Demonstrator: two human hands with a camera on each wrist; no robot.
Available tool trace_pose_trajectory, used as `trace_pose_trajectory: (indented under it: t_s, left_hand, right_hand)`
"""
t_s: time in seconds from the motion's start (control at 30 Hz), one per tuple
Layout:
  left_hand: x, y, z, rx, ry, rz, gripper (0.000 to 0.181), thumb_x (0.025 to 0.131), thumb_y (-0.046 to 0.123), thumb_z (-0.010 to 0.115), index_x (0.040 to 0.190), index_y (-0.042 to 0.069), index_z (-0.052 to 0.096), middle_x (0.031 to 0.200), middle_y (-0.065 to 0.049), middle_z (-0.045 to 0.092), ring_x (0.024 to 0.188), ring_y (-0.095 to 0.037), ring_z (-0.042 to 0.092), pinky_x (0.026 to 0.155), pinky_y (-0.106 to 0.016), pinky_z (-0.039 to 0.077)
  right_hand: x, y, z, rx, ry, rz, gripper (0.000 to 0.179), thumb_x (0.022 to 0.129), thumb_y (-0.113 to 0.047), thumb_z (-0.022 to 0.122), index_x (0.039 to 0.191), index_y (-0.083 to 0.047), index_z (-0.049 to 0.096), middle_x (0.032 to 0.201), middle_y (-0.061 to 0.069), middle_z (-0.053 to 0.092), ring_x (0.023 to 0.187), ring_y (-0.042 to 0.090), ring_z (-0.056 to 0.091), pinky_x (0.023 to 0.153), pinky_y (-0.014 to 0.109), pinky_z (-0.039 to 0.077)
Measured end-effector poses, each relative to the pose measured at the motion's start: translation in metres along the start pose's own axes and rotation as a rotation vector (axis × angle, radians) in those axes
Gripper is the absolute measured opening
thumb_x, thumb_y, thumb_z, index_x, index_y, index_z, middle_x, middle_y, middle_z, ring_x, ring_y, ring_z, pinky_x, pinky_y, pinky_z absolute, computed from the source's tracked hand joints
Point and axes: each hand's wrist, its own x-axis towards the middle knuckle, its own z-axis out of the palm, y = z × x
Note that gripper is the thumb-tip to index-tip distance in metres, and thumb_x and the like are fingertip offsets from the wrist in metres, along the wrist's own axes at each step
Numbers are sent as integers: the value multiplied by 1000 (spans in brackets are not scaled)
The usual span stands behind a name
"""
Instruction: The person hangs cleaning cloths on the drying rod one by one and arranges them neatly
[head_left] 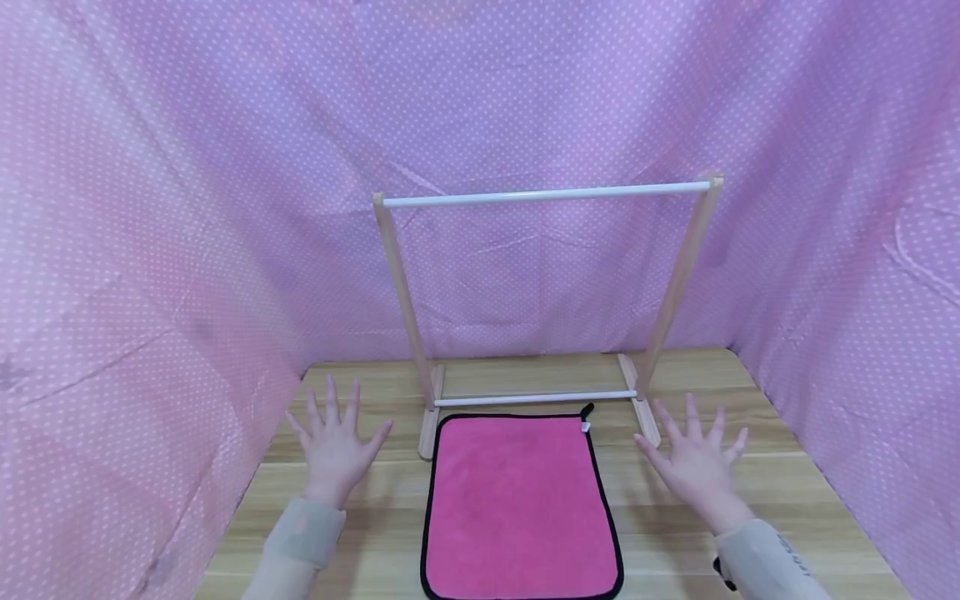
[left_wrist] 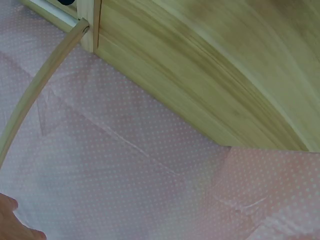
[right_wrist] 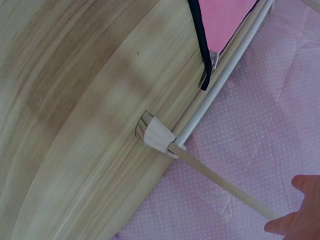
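A pink towel (head_left: pixel 521 508) with a black border lies flat on the wooden table, a black loop and small white tag at its far right corner. Just behind it stands a rack (head_left: pixel 543 197) with two wooden posts, a white top bar and a white lower bar. My left hand (head_left: pixel 333 450) is held to the left of the towel with its fingers spread, holding nothing. On the other side my right hand (head_left: pixel 697 467) is likewise spread and bare, near the rack's right foot (head_left: pixel 647 423). Only fingertips of each hand show in the wrist views.
Pink-purple dotted cloth (head_left: pixel 540 100) hangs behind the table and along both sides. The wooden tabletop (head_left: pixel 390 533) extends around the towel. In the right wrist view, the rack's post (right_wrist: pixel 225 184) rises from its foot near the table's edge.
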Motion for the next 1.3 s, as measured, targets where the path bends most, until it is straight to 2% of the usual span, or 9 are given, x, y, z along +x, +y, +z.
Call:
trace_pose_trajectory:
  t_s: [0.17,0.4,0.6,0.73,0.87,0.97,1.1,1.3]
  left_hand:
    - [10,3,-4,-38,11,5,88,86,61,53,153,20,13,156,-25,3,138,-55,-3,105,-73,-10]
    - [34,13,-14,-89,48,43,88,86,60,53,153,21,11,156,-24,3,137,-56,-1,107,-73,-4]
    - [60,24,-21,-170,72,79,87,86,58,55,152,16,15,155,-26,6,137,-55,3,108,-72,-2]
    - [76,31,-27,-240,91,78,86,87,53,58,151,11,19,152,-29,12,136,-55,10,108,-71,10]
    - [94,40,-34,-367,64,94,83,89,47,59,151,9,17,151,-30,14,137,-52,13,106,-70,22]
    - [108,45,-38,-490,19,78,83,91,43,58,152,10,12,153,-28,10,139,-49,12,106,-69,24]
    - [124,49,-40,-688,-10,14,80,94,40,55,152,9,9,155,-23,11,140,-44,15,111,-64,21]
    - [140,46,-38,-954,-47,1,74,97,31,53,152,10,9,153,-20,20,140,-36,24,114,-52,26]
  right_hand:
    - [1,-4,4,-2,-10,-3,74,93,-62,39,150,-17,25,152,33,5,127,69,-7,93,72,-28]
    - [1,-14,19,-25,29,-40,72,91,-62,44,146,-17,35,150,33,17,128,69,4,97,80,-11]
    - [-2,-31,31,-37,28,-80,69,89,-58,51,141,-13,44,151,30,19,126,69,10,98,80,-9]
    - [-2,-41,40,-36,10,-97,70,89,-58,52,141,-13,44,152,29,19,129,67,10,98,80,-7]
    - [-3,-50,49,-39,19,-119,70,87,-59,53,141,-16,45,149,30,26,130,64,13,99,80,0]
    - [-4,-57,55,-37,19,-134,69,87,-59,55,141,-18,45,147,30,30,129,64,17,99,81,3]
    - [-5,-67,66,-23,-2,-148,69,86,-58,57,142,-20,45,149,29,26,130,64,17,100,80,5]
    - [-9,-79,82,-37,-11,-195,73,82,-62,59,138,-16,50,147,28,30,127,59,29,98,76,23]
